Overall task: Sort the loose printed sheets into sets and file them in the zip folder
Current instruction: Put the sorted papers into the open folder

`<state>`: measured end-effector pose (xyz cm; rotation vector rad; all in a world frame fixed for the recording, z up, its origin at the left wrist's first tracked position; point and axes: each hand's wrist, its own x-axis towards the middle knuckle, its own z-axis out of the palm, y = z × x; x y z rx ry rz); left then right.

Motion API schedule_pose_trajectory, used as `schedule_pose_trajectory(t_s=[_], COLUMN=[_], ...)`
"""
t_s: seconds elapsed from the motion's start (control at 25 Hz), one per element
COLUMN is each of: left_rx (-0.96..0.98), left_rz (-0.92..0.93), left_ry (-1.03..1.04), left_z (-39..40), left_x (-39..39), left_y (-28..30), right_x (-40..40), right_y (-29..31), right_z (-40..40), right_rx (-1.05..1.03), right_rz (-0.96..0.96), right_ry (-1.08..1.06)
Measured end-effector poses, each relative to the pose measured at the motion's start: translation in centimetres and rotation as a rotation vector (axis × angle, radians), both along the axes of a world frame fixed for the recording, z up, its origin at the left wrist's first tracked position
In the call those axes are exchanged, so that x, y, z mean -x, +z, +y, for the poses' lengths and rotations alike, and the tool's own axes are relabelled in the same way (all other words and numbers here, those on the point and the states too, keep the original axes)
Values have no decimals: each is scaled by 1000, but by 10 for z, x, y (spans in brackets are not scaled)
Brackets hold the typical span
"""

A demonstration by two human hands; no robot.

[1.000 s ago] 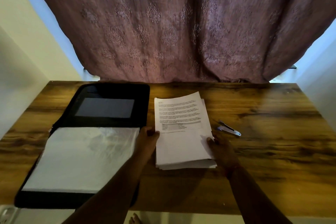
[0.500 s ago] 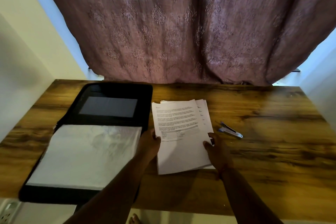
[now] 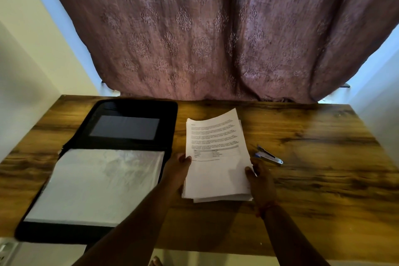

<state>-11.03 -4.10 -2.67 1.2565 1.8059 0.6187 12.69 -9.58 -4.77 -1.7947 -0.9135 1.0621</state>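
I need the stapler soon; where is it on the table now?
In the head view the stapler lies on the wooden table, right of the paper stack, just beyond the right hand.

View: single head camera, wide-angle.
Facing: forward and down over the table (image 3: pixel 302 201).
Range: near edge close below; curtain (image 3: pixel 205 28) at the far side.

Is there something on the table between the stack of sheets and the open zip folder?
Nothing visible: only the left hand gripping the stack of sheets lies beside the zip folder; its sleeves lie open.
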Motion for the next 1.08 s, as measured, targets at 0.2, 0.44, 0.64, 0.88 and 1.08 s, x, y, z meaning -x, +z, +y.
schedule_pose_trajectory(t_s=[0.2,0.44,0.64,0.88,1.08], left_rx=[-43,-134,-52,-120,-22], left_rz=[71,109,96,150,-108], left_ry=[8,-197,-338,-312,-49], left_z=[-2,-7,-3,5,4], left_x=[8,5,-4,-8,-1], left_y=[-2,4,3,2,9], right_x=[2,15,17,22,11], right_y=[-2,-10,-9,-7,3], right_z=[0,4,1,-4,-5], right_rx=[-23,60,110,67,-138], right_rz=[35,-182,-232,-193,34], right_ry=[57,59,-47,-78,-7])
